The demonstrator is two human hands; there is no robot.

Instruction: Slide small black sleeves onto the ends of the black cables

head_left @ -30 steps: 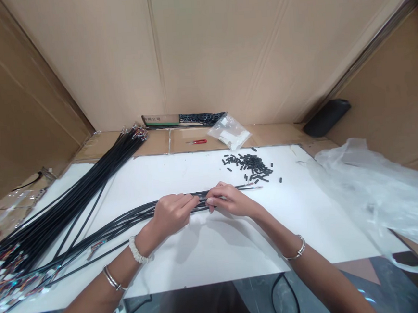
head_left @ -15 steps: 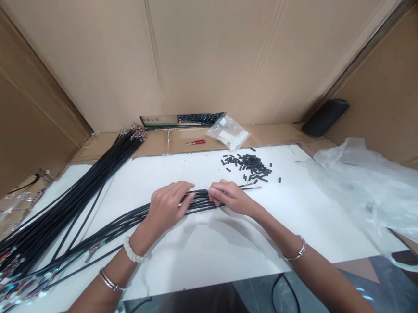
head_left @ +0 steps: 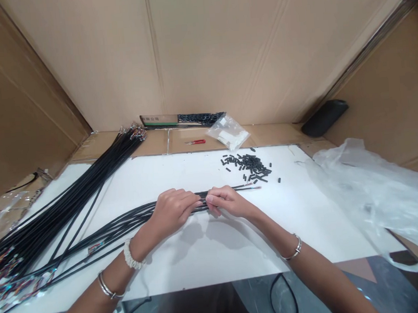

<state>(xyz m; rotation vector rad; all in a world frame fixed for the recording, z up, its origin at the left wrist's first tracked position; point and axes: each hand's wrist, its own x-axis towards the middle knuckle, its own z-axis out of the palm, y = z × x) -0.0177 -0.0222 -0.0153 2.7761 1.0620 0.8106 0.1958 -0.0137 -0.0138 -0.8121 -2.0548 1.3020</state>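
Several black cables (head_left: 127,219) run from the lower left to the middle of the white table, under both hands. My left hand (head_left: 175,207) is closed over them, its fingers together and pointing right. Close beside it, my right hand (head_left: 227,201) pinches the cables near their right ends, with thumb and fingers pressed together. Two cable ends with small coloured wires (head_left: 257,187) stick out to the right. Behind my right hand lies a pile of short black tube pieces (head_left: 253,165). The fingers hide part of the cables between the hands.
A thick bundle of black cables (head_left: 64,206) lies at the left. Along the back are red-handled snips (head_left: 197,142), a clear plastic bag (head_left: 229,133) and a cardboard piece (head_left: 159,120). A black roll (head_left: 324,117) and crumpled plastic sheeting (head_left: 386,195) are at the right.
My left hand has moved slightly right and down, its fingers now closer together over the cables. My right hand has shifted slightly down. The gap between the hands is smaller.
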